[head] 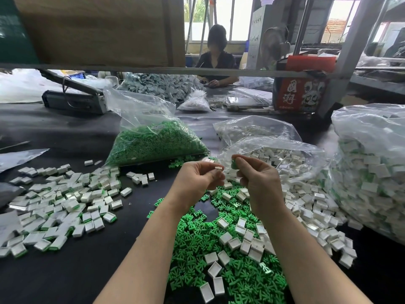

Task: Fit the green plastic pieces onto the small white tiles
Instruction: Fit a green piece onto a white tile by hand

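Two hands, left hand (198, 177) pinching white tile (217, 168), right hand (255, 175) pinching green piece (234, 164)

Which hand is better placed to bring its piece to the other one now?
Probably the right hand: it pinches the green piece just beside the tile that the left hand holds.

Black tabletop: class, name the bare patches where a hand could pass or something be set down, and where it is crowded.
Bare black tabletop lies left of the green-piece bag, behind the finished-tile heap. Another free patch sits at the near edge between that heap and the left forearm. Crowded: the loose green pieces under both arms and the white tiles to the right.
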The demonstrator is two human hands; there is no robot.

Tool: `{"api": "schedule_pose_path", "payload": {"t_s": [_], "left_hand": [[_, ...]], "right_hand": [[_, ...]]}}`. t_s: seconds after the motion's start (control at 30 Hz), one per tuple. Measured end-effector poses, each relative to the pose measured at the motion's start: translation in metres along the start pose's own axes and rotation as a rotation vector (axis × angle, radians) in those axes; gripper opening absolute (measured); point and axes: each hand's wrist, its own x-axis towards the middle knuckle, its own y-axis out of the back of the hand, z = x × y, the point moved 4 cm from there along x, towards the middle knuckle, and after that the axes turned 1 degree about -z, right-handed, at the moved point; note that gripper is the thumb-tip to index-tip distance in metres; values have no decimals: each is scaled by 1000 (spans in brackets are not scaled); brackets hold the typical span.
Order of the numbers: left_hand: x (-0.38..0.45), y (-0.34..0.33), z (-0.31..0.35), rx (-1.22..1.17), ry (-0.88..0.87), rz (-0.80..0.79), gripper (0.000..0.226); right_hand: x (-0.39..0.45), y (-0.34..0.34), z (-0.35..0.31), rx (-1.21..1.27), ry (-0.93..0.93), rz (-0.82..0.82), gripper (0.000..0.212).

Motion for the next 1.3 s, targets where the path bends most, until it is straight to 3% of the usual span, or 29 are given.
{"api": "schedule_pose_path", "payload": {"t_s": [0.4,0.6,1.07,1.17,1.3], "left_hand": [[-2,-14,-1,-32,-10,-34,14],[1,-7,-2,17,-24,44,6],[1,-8,-5,-112,-29,105,6],[2,-10,-7,-109,-46,118,4],[3,-11,-12,-64,-32,129,4]], "right_hand": [[-2,-4,3,-91,110,15,7],[-2,-3,3,-142,146,-21,5],[2,-4,11,-158,49,-49,3],[2,-6,11,-395,44,-80,10],[0,-11,8,-841,186,-119,19]]}}
